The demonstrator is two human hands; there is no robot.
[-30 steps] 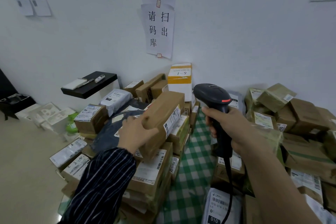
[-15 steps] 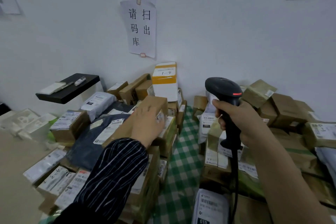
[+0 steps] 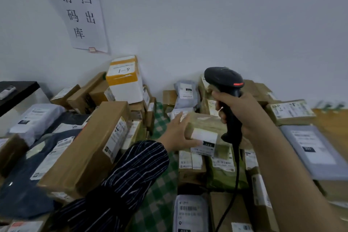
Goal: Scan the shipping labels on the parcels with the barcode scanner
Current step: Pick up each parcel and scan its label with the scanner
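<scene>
Progress: though I cannot tell what is scanned, parcels point(image 3: 84, 149) lie all round my hands.
Right hand point(image 3: 244, 115): gripping barcode scanner point(image 3: 223, 78).
Left hand point(image 3: 177, 133): spread on small parcel point(image 3: 204, 133), below barcode scanner.

Motion-blurred: right hand point(image 3: 248, 114) grips scanner point(image 3: 223, 79); left hand point(image 3: 178, 134) seemingly touches parcel point(image 3: 206, 120).

The open lane is the green checked cloth point(image 3: 160, 211), running from six o'clock toward twelve; the striped sleeve point(image 3: 131, 171) slants over its left side, and the left hand point(image 3: 177, 134), fingers spread against a small taped box point(image 3: 205, 124), closes its middle. At nine o'clock a long brown carton point(image 3: 84, 152) walls it; at three the right hand point(image 3: 244, 113) grips the barcode scanner point(image 3: 223, 79) above stacked parcels point(image 3: 222, 175), its cable point(image 3: 236, 171) hanging across their labels; at twelve a white-and-orange box point(image 3: 125, 84) and a grey mailer point(image 3: 185, 90) block the end.
</scene>
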